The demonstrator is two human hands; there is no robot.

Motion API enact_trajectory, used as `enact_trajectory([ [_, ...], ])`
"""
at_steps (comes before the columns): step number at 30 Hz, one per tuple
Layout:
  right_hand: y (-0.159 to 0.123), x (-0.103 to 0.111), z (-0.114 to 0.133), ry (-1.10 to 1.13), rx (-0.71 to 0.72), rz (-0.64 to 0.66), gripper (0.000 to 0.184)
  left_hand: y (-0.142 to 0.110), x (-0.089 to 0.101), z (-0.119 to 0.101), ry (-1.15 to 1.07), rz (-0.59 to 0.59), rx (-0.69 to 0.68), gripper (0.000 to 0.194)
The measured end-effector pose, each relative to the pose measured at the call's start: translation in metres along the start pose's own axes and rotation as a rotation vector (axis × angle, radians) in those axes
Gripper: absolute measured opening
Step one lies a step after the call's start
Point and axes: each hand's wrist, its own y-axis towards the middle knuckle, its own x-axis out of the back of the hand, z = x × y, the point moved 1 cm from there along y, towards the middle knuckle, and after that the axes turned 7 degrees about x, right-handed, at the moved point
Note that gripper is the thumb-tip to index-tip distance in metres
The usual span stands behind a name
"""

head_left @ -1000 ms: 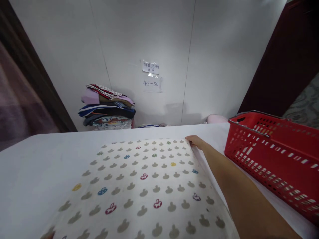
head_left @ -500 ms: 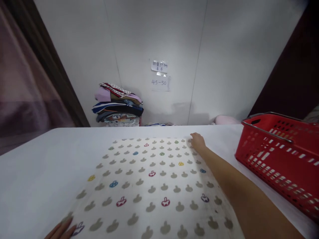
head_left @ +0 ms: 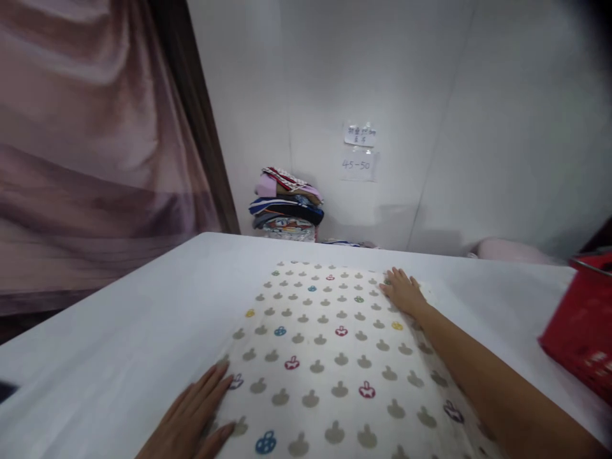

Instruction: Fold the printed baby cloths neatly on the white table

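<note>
A white cloth (head_left: 329,347) printed with grey and coloured mushroom shapes lies spread flat on the white table (head_left: 143,319). At its near left edge my left hand (head_left: 196,411) rests palm down, fingers stretched out onto the fabric. My right hand (head_left: 402,290) lies at the far right corner of the cloth with its fingers spread. Neither hand grips anything. The right forearm covers part of the cloth's right side, and the near edge runs out of the picture.
A red plastic basket (head_left: 581,328) stands at the right edge. Behind the table is a stack of folded clothes (head_left: 287,207). Paper notes (head_left: 359,164) are taped to the wall, and a pink curtain (head_left: 95,159) hangs at left.
My view has turned to the left. The left hand has come further onto the cloth's left edge. The right hand now lies flatter, fingers spread, at the far right corner.
</note>
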Motion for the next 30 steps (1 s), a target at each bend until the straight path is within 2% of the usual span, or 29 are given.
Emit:
enact_trajectory([
  [4,0.001,-0.008,0.003,-0.018,-0.003,0.031,0.058,-0.001,0.01,-0.007,0.064,0.008,-0.005,0.063],
  [8,-0.001,-0.006,0.012,-0.056,-0.03,0.029,0.058,-0.003,0.013,-0.011,0.064,-0.016,-0.023,0.063],
  [11,-0.01,-0.007,0.024,-0.071,0.038,-0.003,0.058,-0.004,0.011,-0.011,0.026,-0.031,-0.016,0.063],
  [13,-0.019,-0.01,0.033,-0.06,0.087,0.025,0.056,-0.005,0.007,-0.01,0.011,-0.032,-0.009,0.062],
  [16,-0.035,-0.012,0.047,-0.052,0.083,0.017,0.055,-0.006,0.0,-0.006,0.002,-0.035,0.001,0.062],
  [20,-0.064,-0.005,0.067,0.0,0.188,0.056,0.059,-0.005,-0.001,-0.006,-0.029,-0.035,0.004,0.059],
  [24,-0.104,0.013,0.076,0.037,0.171,0.105,0.061,-0.001,0.008,-0.012,-0.044,-0.007,0.033,0.055],
  [27,-0.141,0.023,0.071,0.075,0.192,0.136,0.061,0.002,0.013,-0.015,-0.072,0.009,0.061,0.055],
  [30,-0.184,0.031,0.055,0.152,0.16,0.181,0.059,0.006,0.013,-0.013,-0.116,0.01,0.069,0.055],
])
